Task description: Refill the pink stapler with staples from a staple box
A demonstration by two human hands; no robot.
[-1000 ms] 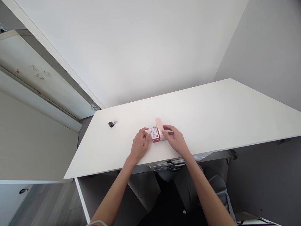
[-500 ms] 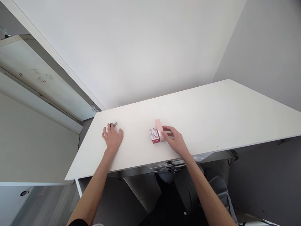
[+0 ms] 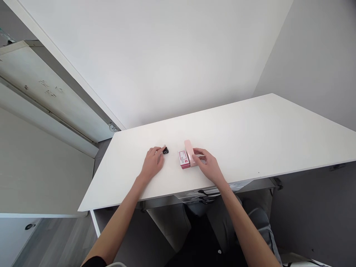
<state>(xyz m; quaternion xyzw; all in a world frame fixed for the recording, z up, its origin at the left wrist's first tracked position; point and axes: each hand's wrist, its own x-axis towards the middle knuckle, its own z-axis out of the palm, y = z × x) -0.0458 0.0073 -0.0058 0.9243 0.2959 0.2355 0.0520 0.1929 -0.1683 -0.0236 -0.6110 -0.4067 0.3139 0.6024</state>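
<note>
My left hand rests on the table, fingers bent together, with its fingertips on a small black object that shows a bit of metal; its kind is unclear. To the right, my right hand has its thumb and curled fingers at the right side of a long pale pink object, whose kind I cannot make out. Against that object's left side lie small red-and-white boxes, seemingly stacked. The black object sits left of these boxes, apart from them. My fingers partly cover both held things.
The white tabletop runs along a white wall. Below its front edge are drawers with dark handles. A pale panel with marks stands at the left.
My left hand has moved right across the table, and the black object has come with it and turned, nearer the boxes. My right hand and the pink object have stayed nearly still.
</note>
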